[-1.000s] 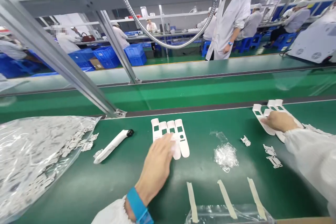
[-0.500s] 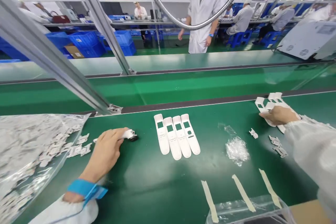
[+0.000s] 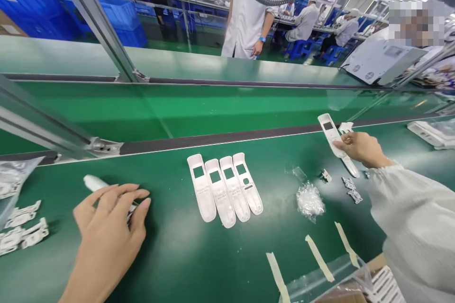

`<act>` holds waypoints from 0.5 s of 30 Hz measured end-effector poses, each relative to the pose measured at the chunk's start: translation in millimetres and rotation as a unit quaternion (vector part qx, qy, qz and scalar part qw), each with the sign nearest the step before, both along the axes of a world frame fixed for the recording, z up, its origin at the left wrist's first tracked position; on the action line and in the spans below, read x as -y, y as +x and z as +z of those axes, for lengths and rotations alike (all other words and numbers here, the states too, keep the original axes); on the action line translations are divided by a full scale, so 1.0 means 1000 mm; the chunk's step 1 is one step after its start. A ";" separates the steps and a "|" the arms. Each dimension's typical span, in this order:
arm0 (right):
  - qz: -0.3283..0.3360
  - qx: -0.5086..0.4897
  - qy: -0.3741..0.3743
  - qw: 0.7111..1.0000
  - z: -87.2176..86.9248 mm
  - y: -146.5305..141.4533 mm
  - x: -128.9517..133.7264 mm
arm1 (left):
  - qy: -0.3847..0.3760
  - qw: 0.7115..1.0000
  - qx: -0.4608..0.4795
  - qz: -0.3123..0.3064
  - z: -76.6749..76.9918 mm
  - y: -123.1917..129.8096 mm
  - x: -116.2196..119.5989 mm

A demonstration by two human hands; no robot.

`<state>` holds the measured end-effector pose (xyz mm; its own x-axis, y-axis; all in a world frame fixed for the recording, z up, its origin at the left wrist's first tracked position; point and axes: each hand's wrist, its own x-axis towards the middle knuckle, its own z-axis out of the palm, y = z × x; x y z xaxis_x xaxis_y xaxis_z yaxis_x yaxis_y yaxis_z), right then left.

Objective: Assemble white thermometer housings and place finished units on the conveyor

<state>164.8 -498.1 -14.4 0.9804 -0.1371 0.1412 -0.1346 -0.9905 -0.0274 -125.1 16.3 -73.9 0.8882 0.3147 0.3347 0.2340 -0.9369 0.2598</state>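
So, right hand (image 3: 363, 149) first: thumb and fingers are pinched on the edge of a long white plastic shell with a square window (image 3: 330, 137), over at the right near the far edge of the green tabletop (image 3: 170, 260). Another white shell (image 3: 350, 166) pokes out from under it, partly hidden.

Left hand (image 3: 106, 229) is palm down at the left, fingers bent and a bit spread, thumb just below the fingertips. It's over a slim white plastic piece with a rounded end (image 3: 94, 182); can't tell if the fingers are actually clamped on it, the hand covers most of it.

Between the hands, four white windowed shells (image 3: 223, 199) lie side by side, tops away from the wearer. Right of those there's a little pile of clear plastic bits (image 3: 310, 200), then some small white brackets (image 3: 351, 190). More white brackets of openwork plastic (image 3: 24, 228) sit far left, near a clear bag (image 3: 16, 177). Three cream tape strips (image 3: 319, 258) are down front, and a person in a white coat (image 3: 249, 14) stands across the way.
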 end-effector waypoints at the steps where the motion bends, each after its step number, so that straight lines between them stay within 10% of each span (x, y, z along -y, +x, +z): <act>1: 0.024 -0.016 0.037 0.999 0.005 -0.011 -0.014 | 0.006 1.000 -0.002 -0.021 0.002 -0.001 -0.004; 5: 0.151 -0.139 0.234 0.950 0.000 -0.074 -0.096 | 0.016 0.999 -0.023 -0.031 0.009 -0.006 -0.007; 9: 0.219 -0.168 0.265 0.924 -0.035 -0.144 -0.170 | 0.034 0.999 -0.012 0.026 0.008 -0.012 0.004; 15: 0.229 -0.066 0.290 0.927 -0.059 -0.189 -0.179 | -0.051 0.988 -0.120 0.080 0.018 -0.029 0.002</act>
